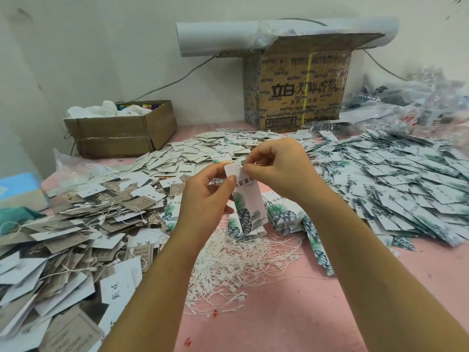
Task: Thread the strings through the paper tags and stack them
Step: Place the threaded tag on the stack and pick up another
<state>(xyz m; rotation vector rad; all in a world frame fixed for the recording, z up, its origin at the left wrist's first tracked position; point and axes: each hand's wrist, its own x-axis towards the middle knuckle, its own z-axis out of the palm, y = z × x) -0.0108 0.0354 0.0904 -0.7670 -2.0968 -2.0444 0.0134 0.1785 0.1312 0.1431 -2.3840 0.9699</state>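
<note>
A white paper tag (pixel 247 199) with green leaf print is held upright above the pink table. My left hand (pixel 208 196) grips its left edge, thumb on the front. At the tag's top corner my right hand (pixel 276 168) pinches something too small to make out. A tangle of white strings (pixel 236 265) lies on the table below my hands. Small neat stacks of leaf tags (pixel 284 217) sit just behind it.
A big heap of leaf tags (pixel 406 181) covers the right side, and brown and white tags with strings (pixel 76 237) pile up at the left. At the back stand an open low carton (pixel 121 130) and a tall printed carton (pixel 299 90). Bare pink table (pixel 291 313) shows in front.
</note>
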